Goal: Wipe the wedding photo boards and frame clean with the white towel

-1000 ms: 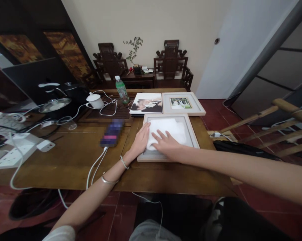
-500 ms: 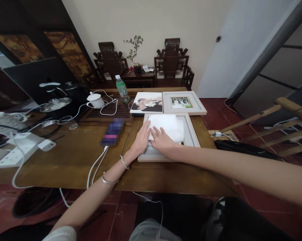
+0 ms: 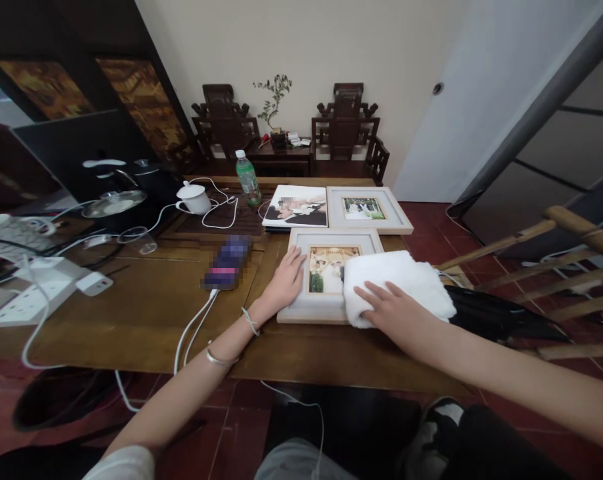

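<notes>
A light wooden picture frame (image 3: 287, 310) lies flat near the table's front, with a photo (image 3: 322, 267) mounted inside it. My left hand (image 3: 284, 277) rests flat on its left side, fingers stretched out. A folded white towel (image 3: 406, 280) covers the frame's right part and sticks out past its right edge. My right hand (image 3: 389, 310) holds the towel from above, fingers bent over its near left side and pressing on it. Behind lie a second framed picture (image 3: 334, 212) and a photo album or board with a picture on its top (image 3: 306, 213).
On the left are a phone (image 3: 226, 263) on a white cable, a power strip (image 3: 31, 293), a clear cup (image 3: 140, 241), a white lidded cup (image 3: 194, 198) and a green-labelled bottle (image 3: 248, 179). A wooden chair (image 3: 581, 227) stands at the right.
My right hand and the towel have moved right, from over the photo to the frame's right side, uncovering the photo. My left hand stays at the left side.
</notes>
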A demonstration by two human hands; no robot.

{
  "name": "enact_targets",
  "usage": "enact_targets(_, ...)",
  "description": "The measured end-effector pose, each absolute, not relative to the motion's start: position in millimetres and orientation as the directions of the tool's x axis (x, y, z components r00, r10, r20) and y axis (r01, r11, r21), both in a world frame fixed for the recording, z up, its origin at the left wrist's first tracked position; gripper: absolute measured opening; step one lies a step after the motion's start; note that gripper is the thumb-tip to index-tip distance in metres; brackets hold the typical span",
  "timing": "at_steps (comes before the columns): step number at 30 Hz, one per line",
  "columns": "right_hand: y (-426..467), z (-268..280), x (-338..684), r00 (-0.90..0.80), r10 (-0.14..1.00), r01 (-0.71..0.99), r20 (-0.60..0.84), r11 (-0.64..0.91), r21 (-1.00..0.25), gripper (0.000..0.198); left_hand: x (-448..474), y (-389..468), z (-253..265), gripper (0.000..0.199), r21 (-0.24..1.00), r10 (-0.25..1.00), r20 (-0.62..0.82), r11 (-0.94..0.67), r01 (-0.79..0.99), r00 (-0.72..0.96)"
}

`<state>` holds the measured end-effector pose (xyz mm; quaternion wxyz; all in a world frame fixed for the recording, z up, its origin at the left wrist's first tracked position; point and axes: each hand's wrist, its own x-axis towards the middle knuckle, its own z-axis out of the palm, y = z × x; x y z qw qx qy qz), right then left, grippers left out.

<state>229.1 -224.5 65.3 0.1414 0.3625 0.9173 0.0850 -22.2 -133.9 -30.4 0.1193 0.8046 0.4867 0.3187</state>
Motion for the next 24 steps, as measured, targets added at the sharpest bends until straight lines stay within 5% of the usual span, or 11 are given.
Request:
enact_targets(6,-220,72,208,-0.704,0.66,0.599,-0.264,0.751,0.28,0.034,-20,-135,-31,0.041,0.515,0.871,0.385,-0.476,0.713,0.304)
enact_targets(13,-212,65,150,-0.82,0.543,0.497,-0.183,0.833,0.245,0.031,-21,-135,-25,0.041,0.569,0.876,0.399,-0.468,0.676,0.27)
enact_targets(24,-229,69,213,-0.663,0.714,0.638,-0.227,0.697,0.328,0.025,-21,-135,-26,0.043,0.505,0.87,0.381,-0.479,0.718,0.312)
